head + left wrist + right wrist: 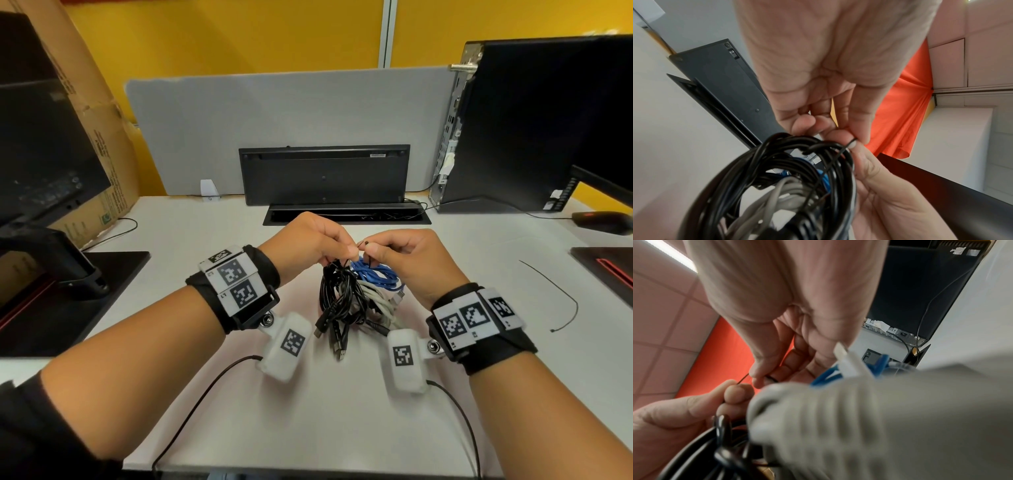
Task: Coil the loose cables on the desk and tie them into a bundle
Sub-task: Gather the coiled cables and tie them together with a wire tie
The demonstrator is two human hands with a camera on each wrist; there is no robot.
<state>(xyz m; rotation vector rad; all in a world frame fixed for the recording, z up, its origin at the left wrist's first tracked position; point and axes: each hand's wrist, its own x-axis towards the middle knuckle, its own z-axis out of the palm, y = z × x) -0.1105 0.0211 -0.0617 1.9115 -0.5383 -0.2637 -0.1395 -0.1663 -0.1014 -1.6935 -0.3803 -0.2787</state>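
A bundle of coiled cables [356, 301] sits on the white desk [342, 428] between my wrists, with black loops [777, 178], a blue cable [373, 274] and grey cable [859, 418]. A thin black cable tie [851, 143] rises from the top of the bundle. My left hand [346, 254] pinches one end of it between thumb and fingertips, just above the black loops. My right hand [370, 250] pinches the other end [768, 378] right beside it. The two hands' fingertips nearly touch. The bundle's plugs point toward me.
A second black cable tie [561, 298] lies loose on the desk to the right. A keyboard [323, 174] stands on edge behind a cable slot [342, 214]. A computer tower [548, 120] and mouse [603, 221] are at right, a monitor stand [68, 274] and cardboard box [92, 120] at left.
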